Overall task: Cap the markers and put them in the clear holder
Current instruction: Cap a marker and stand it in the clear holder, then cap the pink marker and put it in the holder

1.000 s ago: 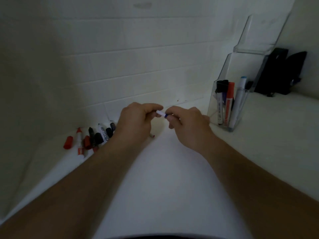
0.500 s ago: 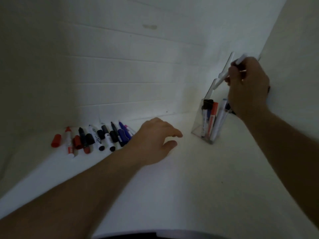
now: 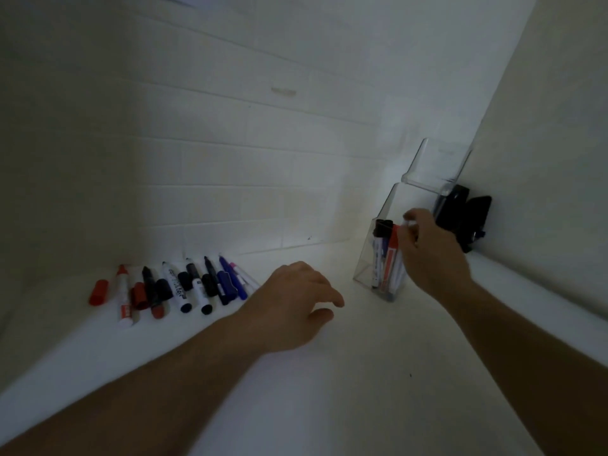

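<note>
The right hand (image 3: 427, 255) has dropped from above the clear holder (image 3: 381, 258) to its mouth, fingers seemingly pinching a white marker (image 3: 407, 223), though blur obscures the grip. Meanwhile the left hand (image 3: 292, 311), relaxed and empty, hovers over the tabletop (image 3: 329, 390) by the uncapped markers (image 3: 184, 286), so another goes in and plenty remain.

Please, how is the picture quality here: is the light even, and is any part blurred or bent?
Head view: dim, brightest on the wall behind the markers; the corners fall dark. The right hand at the clear holder is motion-blurred. Wide-angle lens curves the wall lines.
</note>
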Available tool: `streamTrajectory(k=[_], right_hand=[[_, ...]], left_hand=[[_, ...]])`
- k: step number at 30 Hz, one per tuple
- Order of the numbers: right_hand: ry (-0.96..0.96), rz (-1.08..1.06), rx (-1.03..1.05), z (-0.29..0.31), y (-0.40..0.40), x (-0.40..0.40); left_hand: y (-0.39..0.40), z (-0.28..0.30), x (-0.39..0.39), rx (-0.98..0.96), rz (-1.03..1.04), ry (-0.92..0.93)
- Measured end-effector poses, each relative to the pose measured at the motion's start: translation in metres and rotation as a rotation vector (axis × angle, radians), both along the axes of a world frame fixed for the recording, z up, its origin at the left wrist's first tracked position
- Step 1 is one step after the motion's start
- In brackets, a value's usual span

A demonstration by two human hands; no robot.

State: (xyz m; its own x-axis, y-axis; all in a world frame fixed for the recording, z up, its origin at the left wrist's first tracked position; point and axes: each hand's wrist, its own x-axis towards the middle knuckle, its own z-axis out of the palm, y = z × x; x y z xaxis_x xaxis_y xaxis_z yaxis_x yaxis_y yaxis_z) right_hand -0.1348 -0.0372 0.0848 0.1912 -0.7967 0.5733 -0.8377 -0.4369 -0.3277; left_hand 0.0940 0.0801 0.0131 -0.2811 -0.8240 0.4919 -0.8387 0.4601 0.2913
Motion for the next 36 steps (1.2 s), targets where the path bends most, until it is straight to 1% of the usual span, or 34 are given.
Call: streamTrajectory(k=[3, 5, 8, 10, 11, 12, 14, 15, 17, 20, 22, 24, 27, 30, 33, 36], right_hand=[[0.050, -0.006, -0.014, -0.009, 0.001, -0.001], [0.047, -0.018, -0.031, -0.012, 0.002, 0.000], [-0.069, -0.044, -0.104, -0.010, 0.010, 0.003], [-0.136, -0.017, -0.210, -0.010, 0.020, 0.012], [-0.158, 0.038, -0.218, -0.013, 0.027, 0.022], [-0.165, 0.123, -0.176, -0.019, 0.034, 0.036], [-0.119, 0.330, -0.023, -0.038, 0.051, 0.071], [-0.060, 0.420, 0.055, -0.048, 0.059, 0.088], [0.054, 0.560, 0.141, -0.065, 0.069, 0.118], [0.062, 0.660, 0.211, -0.077, 0.067, 0.148], [0.100, 0.639, 0.221, -0.081, 0.063, 0.160], [0.198, 0.566, 0.167, -0.084, 0.058, 0.168], [0.296, 0.439, 0.142, -0.074, 0.053, 0.162], [0.400, 0.348, 0.197, -0.059, 0.047, 0.141], [0.329, 0.297, 0.336, -0.050, 0.039, 0.117], [0.272, 0.224, 0.359, -0.064, 0.035, 0.099]], left_hand=[[-0.002, -0.002, 0.001, -0.030, 0.024, 0.011], [-0.003, -0.002, 0.003, -0.042, 0.041, 0.011], [-0.004, 0.002, 0.007, -0.044, 0.054, -0.002], [-0.005, 0.013, 0.017, -0.097, 0.137, -0.043], [-0.006, 0.021, 0.027, -0.139, 0.235, -0.039], [-0.005, 0.029, 0.039, -0.180, 0.364, 0.009], [0.000, 0.043, 0.069, -0.231, 0.612, 0.165], [0.004, 0.046, 0.083, -0.234, 0.693, 0.223], [0.011, 0.046, 0.106, -0.200, 0.790, 0.260], [0.012, 0.036, 0.121, -0.088, 0.882, 0.238], [0.009, 0.031, 0.119, 0.014, 0.919, 0.264], [0.005, 0.028, 0.112, 0.066, 0.907, 0.245], [0.004, 0.027, 0.097, 0.053, 0.833, 0.138], [0.003, 0.029, 0.083, 0.184, 0.831, -0.037], [0.001, 0.025, 0.077, 0.378, 0.843, -0.172], [-0.002, 0.021, 0.076, 0.448, 0.829, -0.230]])
